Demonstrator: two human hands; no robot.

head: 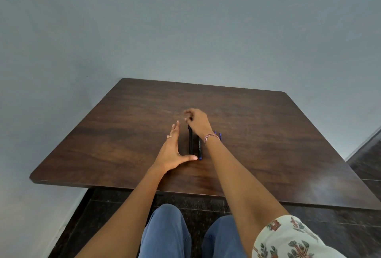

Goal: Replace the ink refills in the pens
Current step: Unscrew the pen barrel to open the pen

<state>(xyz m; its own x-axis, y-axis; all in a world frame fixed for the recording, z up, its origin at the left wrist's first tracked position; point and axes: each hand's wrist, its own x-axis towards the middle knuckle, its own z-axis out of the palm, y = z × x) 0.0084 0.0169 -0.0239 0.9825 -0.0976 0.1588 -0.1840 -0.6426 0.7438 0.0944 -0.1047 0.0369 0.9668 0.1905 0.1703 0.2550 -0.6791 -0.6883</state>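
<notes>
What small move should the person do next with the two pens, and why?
Probably lift the black pen off the table: the right hand seems to pinch its far end, yet it lies flat beside the second pen. The left hand rests open nearby, ready to take the barrel.

left pen (190, 144): on table (268, 134), just right of left hand (172, 150) fingers (175, 132), far end at right hand (198, 121) fingertips (186, 119)
right pen (200, 150): beside it, near end at left thumb tip
refills (217, 135): right of right wrist
</notes>
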